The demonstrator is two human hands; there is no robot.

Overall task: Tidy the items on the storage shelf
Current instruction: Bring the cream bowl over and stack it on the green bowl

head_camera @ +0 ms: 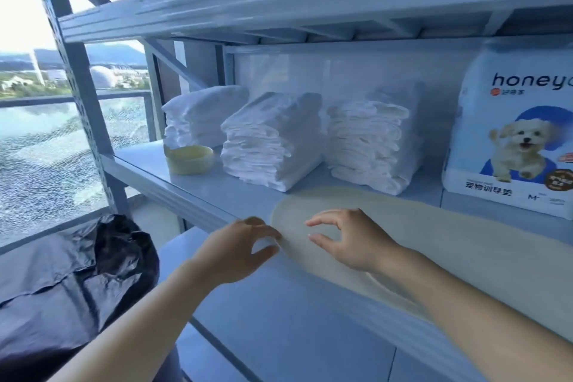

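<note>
One grey shelf [192, 186] carries everything. The beige mat [465, 242] lies along its front and seems to overhang the lip (a careless tug could slide it off). Behind it stand three white pad stacks [273, 146]. The left hand [235, 248] pinches the mat's rim. The right hand [353, 245] hovers over the mat, fingers curved apart and gripping nothing.

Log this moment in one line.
left hand: pinches mat edge | right hand: hovers above mat, holds nothing | mat: flat at shelf front
</note>
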